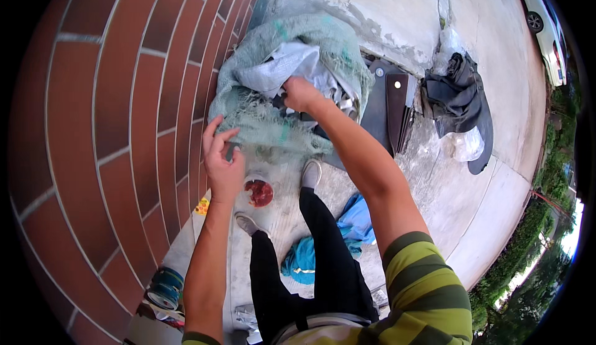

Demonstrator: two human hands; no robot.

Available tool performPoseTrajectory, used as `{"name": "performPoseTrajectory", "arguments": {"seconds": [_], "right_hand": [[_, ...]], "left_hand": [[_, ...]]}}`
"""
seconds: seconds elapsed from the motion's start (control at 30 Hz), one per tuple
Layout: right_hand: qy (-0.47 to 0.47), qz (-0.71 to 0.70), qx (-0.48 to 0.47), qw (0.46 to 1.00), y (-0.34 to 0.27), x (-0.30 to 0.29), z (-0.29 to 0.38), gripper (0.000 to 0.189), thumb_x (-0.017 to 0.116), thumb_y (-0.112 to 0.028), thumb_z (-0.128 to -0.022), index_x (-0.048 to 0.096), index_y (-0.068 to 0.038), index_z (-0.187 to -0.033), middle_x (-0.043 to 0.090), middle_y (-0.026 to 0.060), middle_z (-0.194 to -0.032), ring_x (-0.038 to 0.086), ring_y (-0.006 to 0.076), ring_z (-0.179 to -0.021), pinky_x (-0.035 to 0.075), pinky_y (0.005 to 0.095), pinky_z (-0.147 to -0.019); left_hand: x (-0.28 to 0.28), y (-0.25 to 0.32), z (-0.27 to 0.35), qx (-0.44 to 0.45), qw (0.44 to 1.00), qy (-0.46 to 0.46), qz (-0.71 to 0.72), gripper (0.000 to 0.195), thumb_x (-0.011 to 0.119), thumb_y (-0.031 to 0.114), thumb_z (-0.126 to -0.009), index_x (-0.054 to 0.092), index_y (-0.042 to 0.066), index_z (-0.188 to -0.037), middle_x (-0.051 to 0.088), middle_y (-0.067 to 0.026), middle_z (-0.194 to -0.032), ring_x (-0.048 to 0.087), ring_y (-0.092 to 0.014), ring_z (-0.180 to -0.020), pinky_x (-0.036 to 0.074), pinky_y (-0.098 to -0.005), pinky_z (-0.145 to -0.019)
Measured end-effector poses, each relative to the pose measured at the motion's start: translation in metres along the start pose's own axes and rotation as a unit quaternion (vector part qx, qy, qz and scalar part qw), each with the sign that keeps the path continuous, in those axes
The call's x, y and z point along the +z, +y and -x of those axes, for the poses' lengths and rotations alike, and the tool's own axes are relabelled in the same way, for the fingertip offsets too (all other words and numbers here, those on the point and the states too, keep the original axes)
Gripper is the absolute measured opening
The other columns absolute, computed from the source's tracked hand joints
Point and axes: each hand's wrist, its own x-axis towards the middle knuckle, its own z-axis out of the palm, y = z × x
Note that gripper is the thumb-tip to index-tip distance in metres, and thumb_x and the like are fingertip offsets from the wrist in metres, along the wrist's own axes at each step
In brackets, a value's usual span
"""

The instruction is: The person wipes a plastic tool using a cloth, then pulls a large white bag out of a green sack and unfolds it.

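Note:
A large frayed pale-green woven sack (284, 135) stands against the brick wall with its mouth wide. Inside it is a crumpled silver-grey sheet (279, 63), along with dark and shiny pieces that I cannot make out. My right hand (301, 95) reaches into the mouth, its fingers closed on the sheet's lower edge. My left hand (223, 168) hangs just outside the sack's near left rim. Its fingers are spread and hold nothing.
Brick wall (116, 121) rises close on my left. A white tub with red residue (260, 193) stands by my feet. Blue cloth (356, 219) and a teal bundle (299, 261) lie behind my leg. Dark flat panels (378, 107) and black fabric (454, 91) lie to the right.

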Motion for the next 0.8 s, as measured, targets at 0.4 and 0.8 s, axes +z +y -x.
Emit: {"name": "performPoseTrajectory", "arguments": {"seconds": [0.4, 0.8], "right_hand": [[0.183, -0.105, 0.203, 0.956, 0.025, 0.210, 0.298, 0.032, 0.059, -0.009, -0.075, 0.066, -0.003, -0.106, 0.064, 0.0213, -0.104, 0.060, 0.0381, -0.100, 0.048, 0.0417, -0.086], [-0.019, -0.257, 0.233, 0.938, -0.034, 0.486, 0.375, 0.036, 0.062, -0.018, -0.078, 0.066, 0.001, -0.108, 0.069, 0.0197, -0.093, 0.067, 0.0271, -0.089, 0.052, 0.0338, -0.081]], "left_hand": [[-0.082, -0.193, 0.271, -0.155, 0.966, -0.179, -0.106, 0.028, 0.058, 0.000, -0.081, 0.063, 0.004, -0.108, 0.064, -0.0137, -0.100, 0.063, -0.018, -0.082, 0.051, -0.0281, -0.075], [-0.335, -0.362, 0.492, -0.584, 0.803, -0.032, -0.111, 0.030, 0.050, 0.003, -0.085, 0.060, 0.005, -0.113, 0.063, -0.0101, -0.088, 0.063, -0.019, -0.067, 0.052, -0.0307, -0.054]]}}
